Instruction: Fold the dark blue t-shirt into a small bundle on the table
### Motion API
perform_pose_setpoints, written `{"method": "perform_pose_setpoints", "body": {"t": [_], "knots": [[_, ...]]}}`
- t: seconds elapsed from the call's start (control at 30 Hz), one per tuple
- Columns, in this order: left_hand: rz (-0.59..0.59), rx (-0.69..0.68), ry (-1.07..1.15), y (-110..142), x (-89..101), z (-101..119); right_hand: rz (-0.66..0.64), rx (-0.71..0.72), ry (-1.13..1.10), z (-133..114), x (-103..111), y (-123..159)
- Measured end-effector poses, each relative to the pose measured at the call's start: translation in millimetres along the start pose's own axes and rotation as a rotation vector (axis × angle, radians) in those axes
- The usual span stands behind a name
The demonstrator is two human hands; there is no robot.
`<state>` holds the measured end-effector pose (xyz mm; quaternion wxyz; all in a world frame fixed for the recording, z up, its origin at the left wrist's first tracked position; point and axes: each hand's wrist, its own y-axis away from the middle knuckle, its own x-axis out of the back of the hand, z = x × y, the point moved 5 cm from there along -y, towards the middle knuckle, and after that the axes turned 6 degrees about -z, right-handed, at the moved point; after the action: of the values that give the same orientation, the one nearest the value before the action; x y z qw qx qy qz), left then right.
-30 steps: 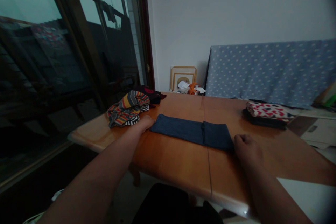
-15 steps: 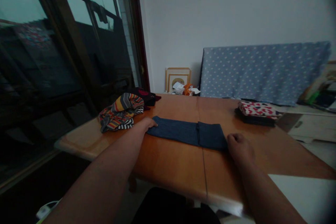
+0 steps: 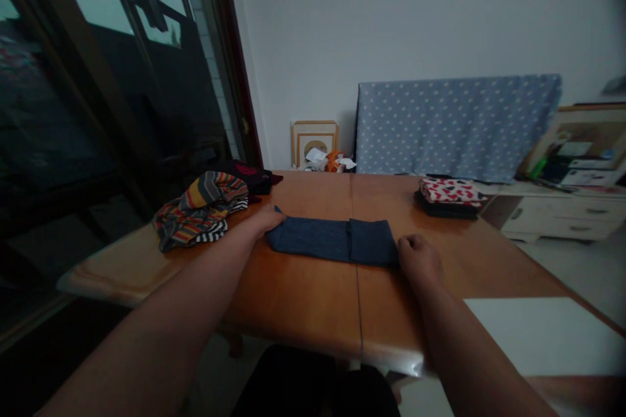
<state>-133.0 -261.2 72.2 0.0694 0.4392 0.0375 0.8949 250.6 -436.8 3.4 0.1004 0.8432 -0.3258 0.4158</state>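
Note:
A dark blue garment point(image 3: 317, 238), folded into a long narrow strip, lies across the wooden table in front of me. Its right part is doubled over, with a fold edge showing near the middle right. My left hand point(image 3: 268, 219) pinches the strip's left end, where a corner sticks up a little. At the right end my right hand point(image 3: 419, 259) is curled closed against the edge of the cloth; its fingertips are mostly hidden.
A crumpled striped garment point(image 3: 200, 208) and dark clothing point(image 3: 244, 174) lie on the left of the table point(image 3: 303, 293). A folded heart-print cloth point(image 3: 450, 191) rests on dark cloth at the right. A white sheet point(image 3: 533, 332) covers the near right corner.
The view has turned to the right, so everything sits further left. At my left hand the garment's end is now slightly lifted and bent. My right hand stays at the other end.

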Motion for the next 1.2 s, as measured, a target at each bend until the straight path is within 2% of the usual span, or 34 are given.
{"method": "perform_pose_setpoints", "body": {"t": [0.2,0.33,0.47,0.7,0.93,1.2], "knots": [[-0.065,-0.179,-0.088,2.6,-27.2,51.9,-0.01,-0.021,0.01,-4.0,2.4,2.6],[-0.075,-0.241,-0.159,12.0,-55.5,72.1,-0.013,-0.038,0.005,-4.7,2.2,2.8],[-0.082,-0.229,-0.223,16.5,-76.3,80.0,-0.021,-0.037,-0.01,-6.1,2.8,3.6],[-0.008,-0.151,-0.289,7.6,-83.2,93.4,-0.032,-0.041,-0.004,-11.4,7.7,6.3],[-0.081,-0.164,-0.286,10.6,-111.9,93.3,-0.026,-0.028,0.005,-10.7,6.6,5.5],[-0.085,-0.189,-0.32,3.9,-111.1,98.6,-0.031,-0.026,0.0,-11.2,6.9,6.2]]}}
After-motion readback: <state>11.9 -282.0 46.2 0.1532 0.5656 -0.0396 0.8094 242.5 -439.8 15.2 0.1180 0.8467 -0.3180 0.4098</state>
